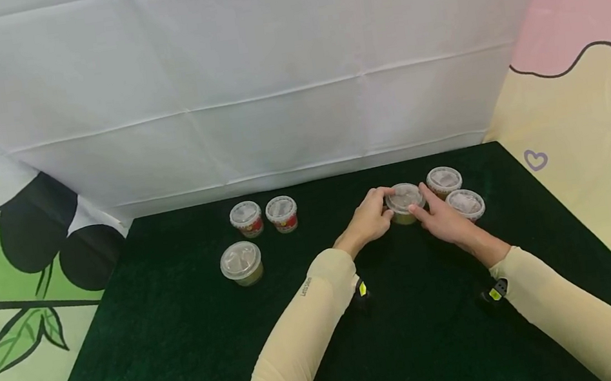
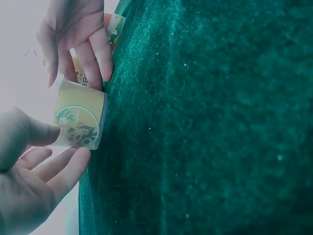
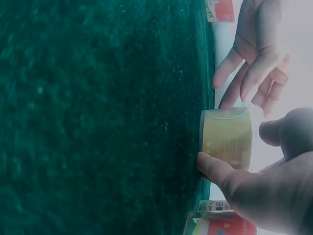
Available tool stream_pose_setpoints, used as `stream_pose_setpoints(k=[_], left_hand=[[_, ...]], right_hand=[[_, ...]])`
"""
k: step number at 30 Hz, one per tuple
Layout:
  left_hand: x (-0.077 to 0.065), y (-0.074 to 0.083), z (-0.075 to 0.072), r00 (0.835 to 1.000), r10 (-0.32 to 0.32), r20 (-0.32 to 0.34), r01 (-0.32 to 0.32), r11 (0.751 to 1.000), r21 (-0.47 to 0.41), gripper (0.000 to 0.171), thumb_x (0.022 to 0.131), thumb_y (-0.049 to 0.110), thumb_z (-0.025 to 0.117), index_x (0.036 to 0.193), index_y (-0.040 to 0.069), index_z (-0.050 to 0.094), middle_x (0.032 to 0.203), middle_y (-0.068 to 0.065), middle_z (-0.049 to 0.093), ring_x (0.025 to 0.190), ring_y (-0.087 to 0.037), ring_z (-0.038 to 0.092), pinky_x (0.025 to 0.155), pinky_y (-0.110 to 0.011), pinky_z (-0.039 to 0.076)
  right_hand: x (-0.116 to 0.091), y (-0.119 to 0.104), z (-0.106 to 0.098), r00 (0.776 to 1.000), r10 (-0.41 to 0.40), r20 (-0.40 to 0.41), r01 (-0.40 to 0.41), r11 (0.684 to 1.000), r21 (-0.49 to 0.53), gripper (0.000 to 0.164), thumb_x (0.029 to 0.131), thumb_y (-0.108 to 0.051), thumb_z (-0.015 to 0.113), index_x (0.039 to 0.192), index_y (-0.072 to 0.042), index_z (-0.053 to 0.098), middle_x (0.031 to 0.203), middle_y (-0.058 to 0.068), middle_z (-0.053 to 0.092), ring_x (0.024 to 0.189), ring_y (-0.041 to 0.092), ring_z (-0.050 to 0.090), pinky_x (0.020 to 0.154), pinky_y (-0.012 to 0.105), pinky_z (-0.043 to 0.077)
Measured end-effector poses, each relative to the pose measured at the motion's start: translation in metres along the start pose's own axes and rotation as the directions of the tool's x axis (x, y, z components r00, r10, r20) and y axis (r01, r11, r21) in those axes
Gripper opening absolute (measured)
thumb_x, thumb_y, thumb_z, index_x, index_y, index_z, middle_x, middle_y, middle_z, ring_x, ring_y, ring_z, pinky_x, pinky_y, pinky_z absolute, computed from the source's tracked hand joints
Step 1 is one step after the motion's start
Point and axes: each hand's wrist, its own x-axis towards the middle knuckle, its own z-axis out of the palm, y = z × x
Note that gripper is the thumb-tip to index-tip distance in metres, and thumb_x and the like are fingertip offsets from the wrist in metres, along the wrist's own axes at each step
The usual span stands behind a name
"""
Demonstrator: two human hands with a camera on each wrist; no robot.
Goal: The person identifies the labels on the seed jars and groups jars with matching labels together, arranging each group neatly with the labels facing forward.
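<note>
Toward the back right of the table stands a clear-lidded plastic cup [image 1: 405, 198] with yellowish contents, upright on the cloth. My left hand [image 1: 369, 217] holds its left side, index finger at the lid's rim and thumb lower down. From the right, my right hand [image 1: 447, 220] grips the same cup, thumb over the front of the lid. A round printed label shows on the cup [image 2: 78, 120] in the left wrist view. Just right of my right hand are two smaller lidded cups, one behind [image 1: 444, 179] and another in front [image 1: 467, 203], partly covered by the hand.
On the left half of the dark green tablecloth [image 1: 187, 350] stand two small red-labelled cups [image 1: 246, 218] [image 1: 282, 213]. A larger lidded cup [image 1: 242, 263] with yellowish contents sits in front of them. White fabric [image 1: 274, 136] hangs behind the table's back edge; printed fabric hangs at both sides.
</note>
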Motion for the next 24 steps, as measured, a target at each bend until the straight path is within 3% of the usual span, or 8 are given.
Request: stream_pose_setpoints(k=[9,19,24], left_hand=[[-0.001,0.000,-0.005,0.999,0.033,-0.009,-0.033,0.999,0.009,0.046,0.106,0.008,0.053,0.150,0.010,0.042,0.146,-0.009,0.044,0.122,-0.015,0.053,0.106,-0.027,0.045],[-0.004,-0.002,-0.013,0.997,0.061,-0.049,-0.062,0.998,-0.019,0.047,0.105,0.011,0.055,0.151,0.011,0.042,0.148,-0.008,0.043,0.131,-0.018,0.052,0.104,-0.025,0.046],[-0.006,-0.003,-0.015,0.996,0.075,-0.055,-0.076,0.997,-0.017,0.048,0.105,0.011,0.055,0.151,0.009,0.042,0.147,-0.009,0.044,0.131,-0.020,0.053,0.102,-0.024,0.047]], right_hand=[[-0.001,-0.005,-0.003,1.000,-0.021,0.008,0.020,0.997,0.080,0.075,0.111,-0.033,0.039,0.161,-0.005,-0.010,0.166,0.026,-0.004,0.139,0.048,0.038,0.110,0.056,0.037],[-0.001,-0.014,-0.006,0.999,-0.052,0.010,0.050,0.990,0.133,0.076,0.110,-0.035,0.042,0.162,-0.006,-0.007,0.167,0.022,-0.007,0.149,0.045,0.018,0.108,0.054,0.041],[-0.001,-0.014,-0.005,0.998,-0.066,0.008,0.064,0.988,0.140,0.076,0.110,-0.033,0.042,0.161,-0.005,-0.006,0.167,0.021,-0.006,0.150,0.043,0.018,0.107,0.054,0.041]])
